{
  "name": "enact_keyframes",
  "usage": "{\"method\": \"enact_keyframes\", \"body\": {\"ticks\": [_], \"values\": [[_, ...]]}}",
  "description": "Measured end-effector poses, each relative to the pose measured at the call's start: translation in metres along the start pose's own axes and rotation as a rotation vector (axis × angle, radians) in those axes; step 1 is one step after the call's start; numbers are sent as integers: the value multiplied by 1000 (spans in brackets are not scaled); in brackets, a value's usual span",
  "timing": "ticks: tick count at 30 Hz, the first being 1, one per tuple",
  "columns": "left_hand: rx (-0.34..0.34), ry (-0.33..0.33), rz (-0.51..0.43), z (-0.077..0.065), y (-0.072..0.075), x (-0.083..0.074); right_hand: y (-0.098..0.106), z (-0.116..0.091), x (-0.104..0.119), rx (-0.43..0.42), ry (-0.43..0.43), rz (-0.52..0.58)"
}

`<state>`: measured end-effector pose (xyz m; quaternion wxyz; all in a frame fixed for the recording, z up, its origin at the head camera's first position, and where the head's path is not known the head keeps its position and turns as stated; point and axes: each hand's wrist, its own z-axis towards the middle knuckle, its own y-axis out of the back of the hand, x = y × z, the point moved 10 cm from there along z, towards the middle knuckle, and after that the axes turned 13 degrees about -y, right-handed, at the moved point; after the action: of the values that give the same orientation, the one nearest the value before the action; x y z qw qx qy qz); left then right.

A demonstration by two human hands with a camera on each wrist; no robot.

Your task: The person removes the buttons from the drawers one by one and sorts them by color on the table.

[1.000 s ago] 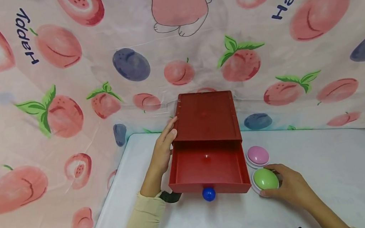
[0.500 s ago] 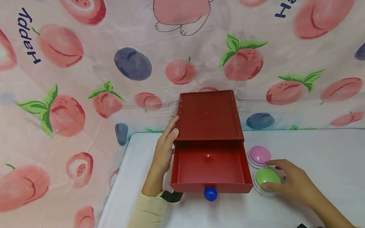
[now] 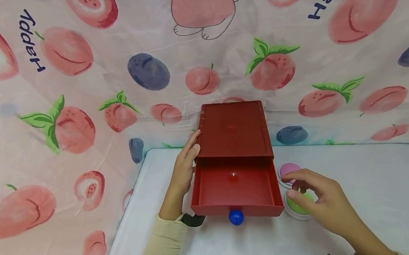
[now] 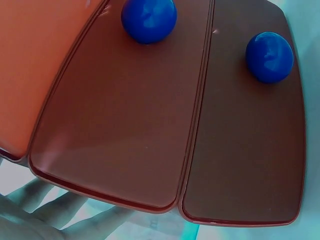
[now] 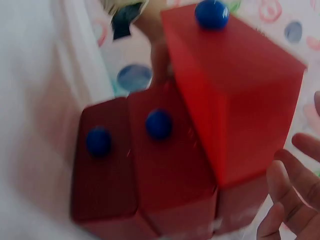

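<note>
A red cabinet stands with its top drawer pulled out; the drawer has a round blue knob. My left hand rests on the cabinet's left side, its fingers lying along the wall. In the left wrist view, two lower drawers are shut, and my left fingers show beside the cabinet. My right hand hovers to the right over a green push light, partly hiding it. Its forefinger overlaps a pink push light; I cannot tell whether they touch. The fingers are loosely bent and hold nothing.
Everything stands on a white table. A fruit-printed cloth hangs behind it and on the left. The open drawer juts out towards the near edge, close to the two round lights.
My right hand has let go of the green light, risen and moved forward, so its forefinger now overlaps the pink one. The left hand and the cabinet stay as they were.
</note>
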<state>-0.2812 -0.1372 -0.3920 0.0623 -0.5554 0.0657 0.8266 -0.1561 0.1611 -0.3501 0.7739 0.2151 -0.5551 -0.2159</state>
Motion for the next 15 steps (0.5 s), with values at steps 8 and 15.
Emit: {"method": "enact_keyframes", "body": {"ticks": [8,15], "values": [[3,0,7,-1,1,1,-12,-6,28,59,69,36],[11,-23,-5,2,0,1,-21,-11,38,70,108,130]]}}
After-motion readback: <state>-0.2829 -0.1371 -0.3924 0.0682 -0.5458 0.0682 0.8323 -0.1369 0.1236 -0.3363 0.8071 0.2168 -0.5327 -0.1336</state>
